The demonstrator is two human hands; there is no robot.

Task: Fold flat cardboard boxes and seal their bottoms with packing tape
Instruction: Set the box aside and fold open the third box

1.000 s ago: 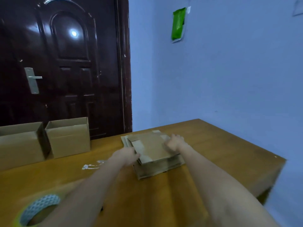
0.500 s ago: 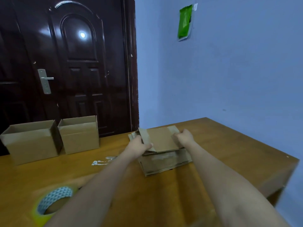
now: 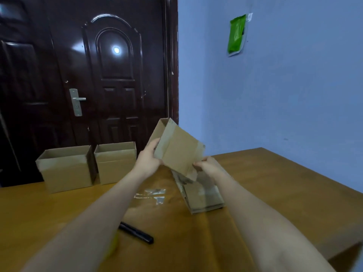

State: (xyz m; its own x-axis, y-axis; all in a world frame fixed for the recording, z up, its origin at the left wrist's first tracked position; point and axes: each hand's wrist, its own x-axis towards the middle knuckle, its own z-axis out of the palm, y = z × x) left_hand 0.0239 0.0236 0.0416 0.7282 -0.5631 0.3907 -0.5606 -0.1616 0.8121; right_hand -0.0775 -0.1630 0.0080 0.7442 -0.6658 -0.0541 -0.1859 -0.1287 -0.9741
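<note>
The boxes [image 3: 177,152] are matt brown cardboard (faintly shiny tape patches). The wooden bench [image 3: 275,189] looks smooth; the door [image 3: 114,75] is glossy.

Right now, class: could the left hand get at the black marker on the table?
Probably not yet: the left hand grips the lifted flat box. The black marker lies uncovered on the table beside that forearm.

**Dark door, blue wall, wooden table**

A glossy dark brown panelled door [image 3: 110,75] with a silver lever handle [image 3: 76,102] stands beyond the hands, reflecting a lamp. Right of it, a plain blue wall [image 3: 284,85]. Below the hands, an orange-brown wooden table [image 3: 275,193].
</note>
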